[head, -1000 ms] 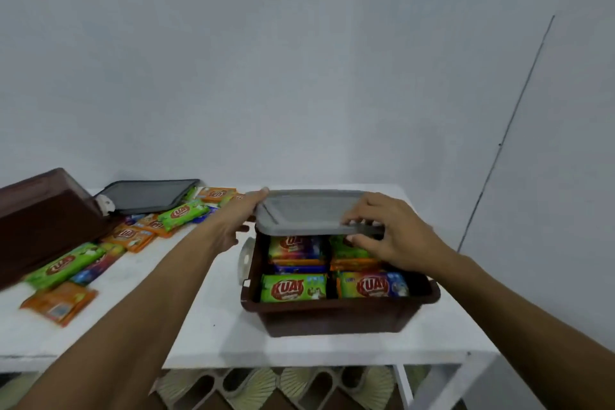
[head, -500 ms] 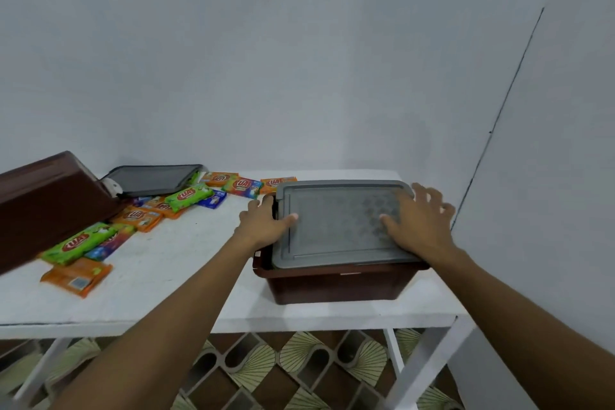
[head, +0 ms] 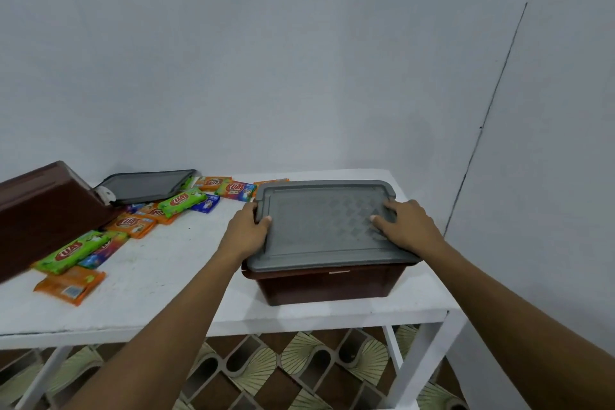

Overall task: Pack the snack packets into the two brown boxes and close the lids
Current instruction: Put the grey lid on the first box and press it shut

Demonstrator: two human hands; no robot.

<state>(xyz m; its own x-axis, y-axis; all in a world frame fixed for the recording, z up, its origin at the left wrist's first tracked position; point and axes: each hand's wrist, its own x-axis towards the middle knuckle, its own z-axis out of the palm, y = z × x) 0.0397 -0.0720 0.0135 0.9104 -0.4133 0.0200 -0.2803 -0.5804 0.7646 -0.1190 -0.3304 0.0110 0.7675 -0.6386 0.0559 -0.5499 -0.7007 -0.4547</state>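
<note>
The white table [head: 159, 276] sits in a corner of plain pale grey-blue walls [head: 299, 60], and there's a brown-and-cream patterned tile floor [head: 299, 363] showing underneath it. On the table's right end is a brown box [head: 329, 286] with a grey lid [head: 326, 223] on top. The left hand [head: 248, 231] grips the lid's left edge, thumb on top, fingers curled over the side. The right hand [head: 407, 226] lies flat on the lid's right side with its fingers spread, holding nothing. Loose snack packets [head: 181, 205], mostly green and orange, are scattered over the left half. They lie beside a second brown box [head: 43, 213] that's tipped at an angle, and a second grey lid [head: 146, 185] lies back by the wall.
</note>
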